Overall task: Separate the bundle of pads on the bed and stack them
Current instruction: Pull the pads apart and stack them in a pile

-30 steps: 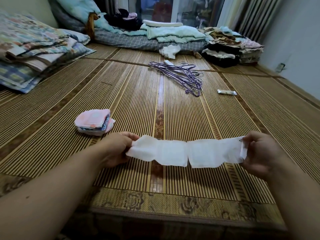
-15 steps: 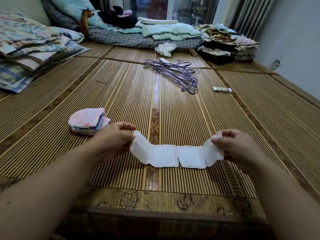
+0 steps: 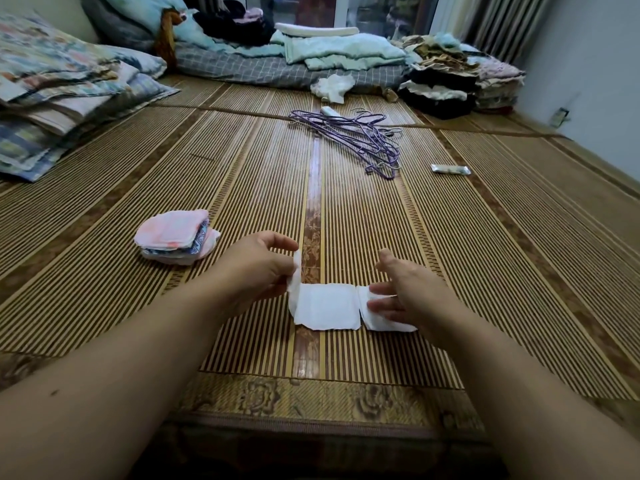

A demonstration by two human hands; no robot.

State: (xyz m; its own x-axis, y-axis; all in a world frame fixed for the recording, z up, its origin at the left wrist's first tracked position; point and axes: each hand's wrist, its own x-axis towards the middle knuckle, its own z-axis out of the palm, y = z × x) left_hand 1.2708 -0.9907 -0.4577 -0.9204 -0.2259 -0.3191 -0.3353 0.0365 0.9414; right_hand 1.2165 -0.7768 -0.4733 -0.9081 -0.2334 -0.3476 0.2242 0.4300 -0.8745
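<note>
The bed is covered by a striped bamboo mat (image 3: pixel 485 244). Far beyond the left hand (image 3: pixel 254 270), towards its outer side, a heap of folded quilts (image 3: pixel 62 88) is seen; far beyond the right hand (image 3: pixel 405 294), folded clothes (image 3: pixel 446 77) are piled. A tangle of purple hangers (image 3: pixel 353 136) is spread well ahead of both hands. A white pad strip (image 3: pixel 325 310), creased into sections, is laid on the mat between the hands. Its left end is pinched by the left thumb and fingers and is turned up off the mat; its right end is pressed by the right hand, whose fingers are laid straight and flat on it, thumb raised. A stack of folded pads (image 3: pixel 176 237), pink on top, is set just beyond the left hand on its outer side, apart from the strip. A small silvery wrapper (image 3: pixel 450 169) is seen well ahead of the right hand.
</note>
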